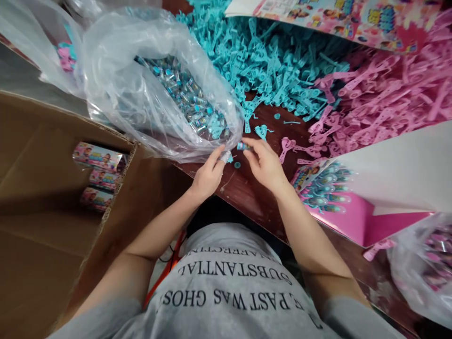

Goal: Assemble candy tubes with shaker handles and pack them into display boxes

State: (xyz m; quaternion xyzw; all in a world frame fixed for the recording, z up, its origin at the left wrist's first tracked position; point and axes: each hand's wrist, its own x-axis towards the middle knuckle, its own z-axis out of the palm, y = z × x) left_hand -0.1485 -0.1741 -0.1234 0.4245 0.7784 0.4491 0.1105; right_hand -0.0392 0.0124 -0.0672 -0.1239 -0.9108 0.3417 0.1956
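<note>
My right hand [265, 164] pinches a small clear bottle with a blue part [243, 146] between thumb and fingers, just off the lip of the plastic bag. Close beside it, my left hand [207, 175] has its fingertips closed on a small clear-and-turquoise piece [226, 156], whose exact kind is hard to make out. Both hands are over the front edge of the dark red table [243, 188]. The clear plastic bag [116, 94] lies open behind my left hand, full of little bottles [190, 96] with blue caps. A small turquoise disc [237, 165] rests on the table between the hands.
Turquoise plastic pieces [268, 66] are heaped at the back, pink ones [384, 99] at the right. An open pink-and-white box [353, 219] holding turquoise-filled bottles stands right. A cardboard carton [38, 155] with several printed packs stands left. Another bag [416, 268] lies lower right.
</note>
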